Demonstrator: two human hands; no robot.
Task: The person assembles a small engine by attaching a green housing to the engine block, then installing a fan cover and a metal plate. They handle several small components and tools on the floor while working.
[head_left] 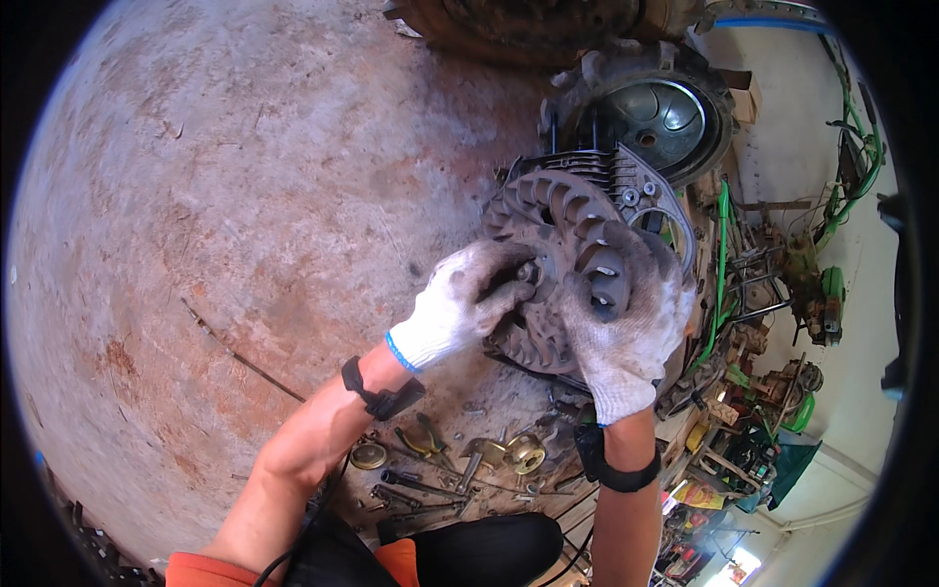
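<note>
A grey finned flywheel (pixel 564 202) is fitted to the side of a small engine (pixel 641 186) on the floor. My left hand (pixel 468 298), in a white work glove with dark soiled fingertips, is closed at the flywheel's hub. Its thumb and forefinger pinch a small nut (pixel 528 272) at the hub's centre. My right hand (pixel 634 328), in a dirty white glove, wraps round the flywheel's right rim with the fingers curled over its fins. The glove hides that part of the rim.
Near my knees lie pliers (pixel 424 437), sockets and extension bars (pixel 421 481), a round metal cap (pixel 369 455) and a brass-coloured disc (pixel 525 453). A lugged tyre (pixel 719 93) stands behind the engine. Green-framed machine parts (pixel 724 264) crowd the right. A thin rod (pixel 240 355) lies left.
</note>
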